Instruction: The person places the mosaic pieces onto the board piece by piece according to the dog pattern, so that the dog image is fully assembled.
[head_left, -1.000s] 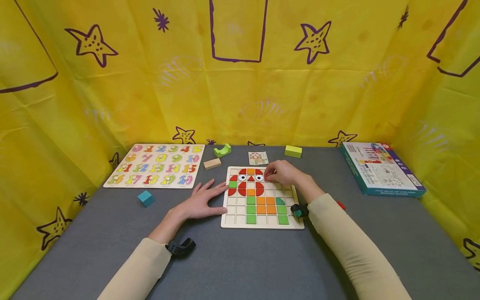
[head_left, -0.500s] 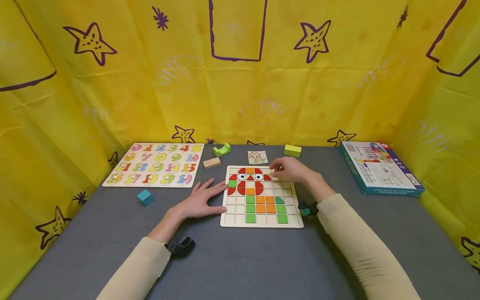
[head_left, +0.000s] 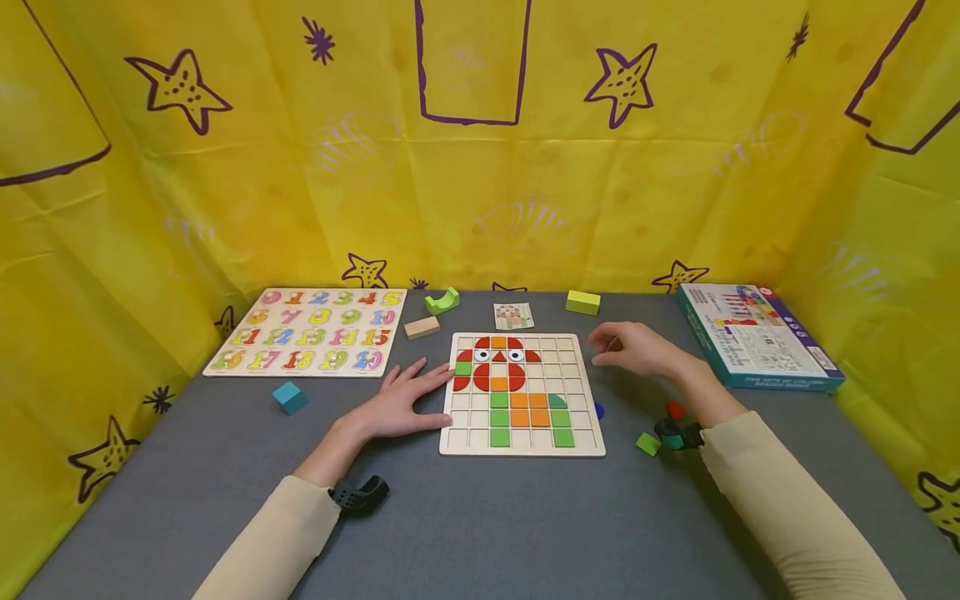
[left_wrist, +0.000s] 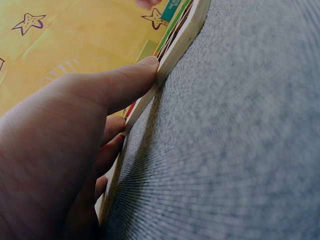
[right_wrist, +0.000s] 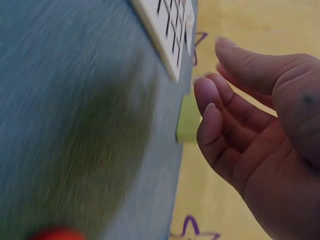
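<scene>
Bracing the Grid Board While the Other Hand Hangs Free

Pressing flat on the grey tabletop (head_left: 480, 517), the left hand (head_left: 401, 406) lies with its fingers (head_left: 438, 379) straight and spread, their tips against the left edge of the wooden grid board (head_left: 521, 448). The left wrist view shows the thumb butted against that edge, which looks like a way to keep the board from sliding. Red, orange and green tiles fill part of the grid in an owl-like figure, and many squares on the right side are bare.

The right hand (head_left: 637, 350) hovers off the board's right edge, above the tabletop. The right wrist view shows its fingers (right_wrist: 220, 107) loosely curled and apart, with nothing seen between them. Loose pieces lie nearby: a green cube (head_left: 647, 443), a red piece (head_left: 676, 410) and a blue piece (head_left: 597, 410) at the board's right edge, likely kept within reach. A small pattern card (head_left: 513, 316) sits just behind the board, where it can be read.

Part of the red piece is hidden by the wrist-worn camera, and the blue piece is too small to tell its shape. The card's picture is too small to read. The right wrist view is blurred, and the left wrist view shows the board only edge-on.
</scene>
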